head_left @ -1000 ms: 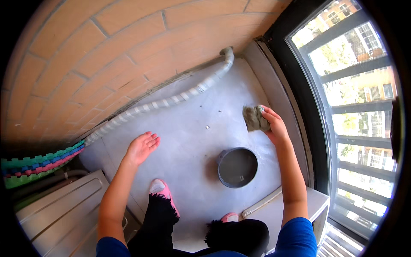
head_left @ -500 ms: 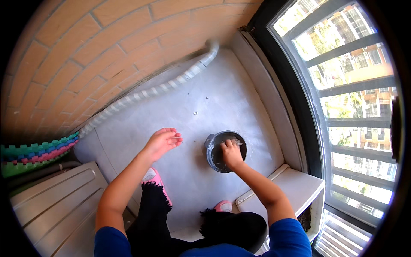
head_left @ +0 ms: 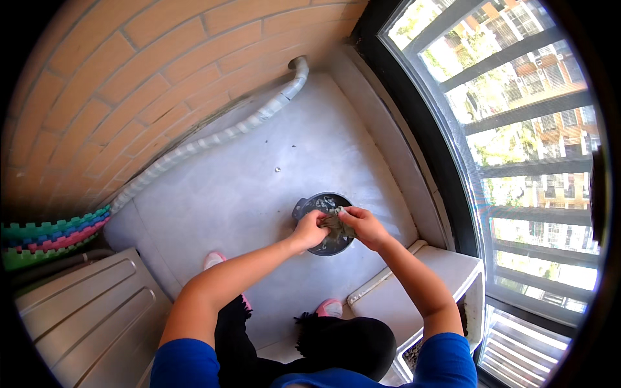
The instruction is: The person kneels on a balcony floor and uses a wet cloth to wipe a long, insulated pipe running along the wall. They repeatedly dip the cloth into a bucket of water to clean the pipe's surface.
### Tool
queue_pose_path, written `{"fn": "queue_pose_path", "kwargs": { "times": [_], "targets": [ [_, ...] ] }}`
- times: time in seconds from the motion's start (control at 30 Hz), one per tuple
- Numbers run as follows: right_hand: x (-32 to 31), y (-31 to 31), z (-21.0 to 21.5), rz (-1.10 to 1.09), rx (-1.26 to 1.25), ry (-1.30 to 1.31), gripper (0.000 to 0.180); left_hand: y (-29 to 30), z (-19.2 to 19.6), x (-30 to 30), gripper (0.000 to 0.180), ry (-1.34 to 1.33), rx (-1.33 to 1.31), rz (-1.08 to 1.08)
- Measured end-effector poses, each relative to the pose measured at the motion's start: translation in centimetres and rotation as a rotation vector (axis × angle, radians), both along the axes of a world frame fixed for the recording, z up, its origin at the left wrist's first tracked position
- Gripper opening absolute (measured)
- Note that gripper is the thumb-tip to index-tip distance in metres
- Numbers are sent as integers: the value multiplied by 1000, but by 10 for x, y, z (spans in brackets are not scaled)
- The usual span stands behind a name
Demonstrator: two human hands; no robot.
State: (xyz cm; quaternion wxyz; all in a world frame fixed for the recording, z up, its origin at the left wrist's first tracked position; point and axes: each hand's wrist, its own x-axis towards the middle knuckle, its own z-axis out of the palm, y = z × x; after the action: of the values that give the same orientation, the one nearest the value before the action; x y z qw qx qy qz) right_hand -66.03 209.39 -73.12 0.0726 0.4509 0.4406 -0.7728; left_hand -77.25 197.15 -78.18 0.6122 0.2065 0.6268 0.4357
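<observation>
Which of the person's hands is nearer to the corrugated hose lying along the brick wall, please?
Left. The left hand grips the cloth over the dark bowl on the side facing the corrugated hose; the right hand grips it on the railing side.

We cannot see most of the wet grey-green cloth (head_left: 336, 222), bunched between our left hand (head_left: 309, 231) and right hand (head_left: 363, 224); our fingers cover its ends. Both hands hide much of the small dark round bucket (head_left: 323, 205), so its contents stay unclear. The white plastic planter box (head_left: 420, 294) is partly covered by our right forearm.
</observation>
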Motion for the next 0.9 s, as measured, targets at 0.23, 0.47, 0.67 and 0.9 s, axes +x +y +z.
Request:
{"fn": "queue_pose_path", "kwargs": {
  "times": [0.23, 0.47, 0.67, 0.9],
  "targets": [
    [-5, -36, -64, 640, 1452, -56, 20, 10, -19, 8, 48, -79, -344, 220],
    [-7, -33, -74, 490, 920, -237, 25, 18, -18, 13, 34, -842, -476, 434],
    [-12, -67, -7, 448, 1087, 64, 16, 12, -23, 10, 30, -1172, -180, 375],
    [-7, -42, -13, 370, 1264, -59, 17, 9, 27, 13, 30, -1022, -176, 529]
  ]
}}
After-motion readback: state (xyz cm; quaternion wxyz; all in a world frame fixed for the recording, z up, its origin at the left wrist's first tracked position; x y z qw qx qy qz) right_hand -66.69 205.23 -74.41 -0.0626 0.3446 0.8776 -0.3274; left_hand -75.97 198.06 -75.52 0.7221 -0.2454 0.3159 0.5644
